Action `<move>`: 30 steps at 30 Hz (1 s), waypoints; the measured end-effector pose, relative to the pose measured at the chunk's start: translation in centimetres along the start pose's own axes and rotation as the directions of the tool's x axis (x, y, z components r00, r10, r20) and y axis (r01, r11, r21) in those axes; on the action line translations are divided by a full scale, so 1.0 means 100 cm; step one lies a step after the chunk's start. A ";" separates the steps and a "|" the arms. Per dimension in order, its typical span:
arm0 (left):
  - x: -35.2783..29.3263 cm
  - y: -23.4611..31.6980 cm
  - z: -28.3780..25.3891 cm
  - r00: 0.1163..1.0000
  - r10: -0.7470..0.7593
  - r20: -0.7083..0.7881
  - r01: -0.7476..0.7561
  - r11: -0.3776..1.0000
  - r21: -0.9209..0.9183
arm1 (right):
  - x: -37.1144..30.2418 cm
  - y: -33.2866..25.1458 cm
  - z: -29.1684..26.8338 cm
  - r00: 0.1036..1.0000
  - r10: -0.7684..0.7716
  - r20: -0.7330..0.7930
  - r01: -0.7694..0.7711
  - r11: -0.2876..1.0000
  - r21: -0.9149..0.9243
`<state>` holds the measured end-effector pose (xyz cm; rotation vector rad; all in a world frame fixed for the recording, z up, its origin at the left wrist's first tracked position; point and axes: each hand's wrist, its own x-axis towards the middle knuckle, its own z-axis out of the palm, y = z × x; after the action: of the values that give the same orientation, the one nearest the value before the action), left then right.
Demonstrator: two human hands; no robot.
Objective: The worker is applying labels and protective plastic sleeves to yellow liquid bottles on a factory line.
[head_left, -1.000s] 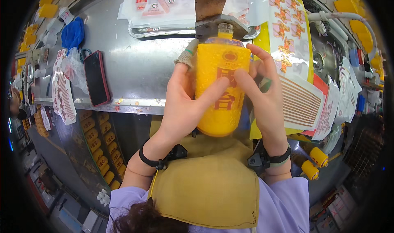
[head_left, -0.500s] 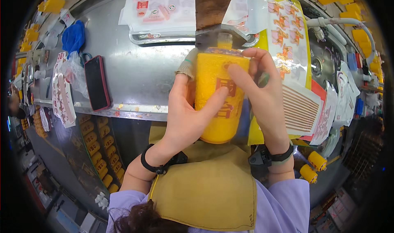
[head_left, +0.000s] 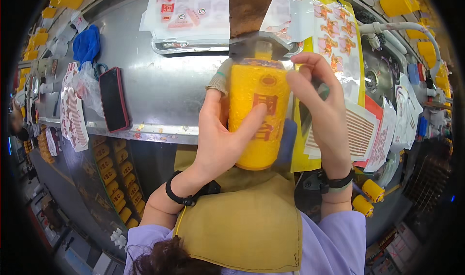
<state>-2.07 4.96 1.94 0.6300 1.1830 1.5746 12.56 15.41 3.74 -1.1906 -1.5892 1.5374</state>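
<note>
Head view: a yellow bottle [head_left: 259,115] stands upright just past the near edge of the steel counter [head_left: 164,88], roughly at the middle of that edge, its neck tucked under a grey metal fixture [head_left: 259,41] that hangs from a brown post. The left hand [head_left: 220,142] wraps the bottle from its left side, palm against the lower body and thumb laid across the printed front, so the bottle sits deep in a closed grasp. A worn cloth fingertip cover shows on one finger at the bottle's upper left shoulder. The right hand [head_left: 322,113] is at the bottle's right side, fingers curled over near the shoulder; whether they press on the bottle or only lie beside it cannot be told. Both wrists wear black bands.

Left of the bottle, near the counter's front edge, lies a black phone with a red rim [head_left: 114,99]; a blue cloth [head_left: 86,43] sits farther toward the far left corner. A steel tray of printed label sheets [head_left: 186,16] rests at the far edge. A yellow sticker sheet [head_left: 336,42] lies to the right of the bottle. A yellow apron [head_left: 242,221] covers the person's lap below.
</note>
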 end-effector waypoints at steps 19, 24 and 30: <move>0.022 -0.002 0.000 0.998 -0.014 -0.066 0.012 0.999 -0.039 | -0.007 0.014 0.015 0.995 0.101 0.023 -0.104 0.978 0.181; 0.019 -0.002 -0.002 0.997 -0.031 -0.065 0.026 0.996 -0.081 | -0.001 0.008 -0.002 0.993 0.101 0.056 -0.111 0.970 0.218; 0.001 0.000 -0.003 0.997 0.064 0.046 -0.067 0.996 0.062 | 0.015 -0.025 -0.016 0.945 -0.323 0.051 0.325 0.945 -0.044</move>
<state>-2.29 4.92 1.80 0.7486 1.1941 1.5744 12.94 17.65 6.20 -0.8717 -1.7622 1.3226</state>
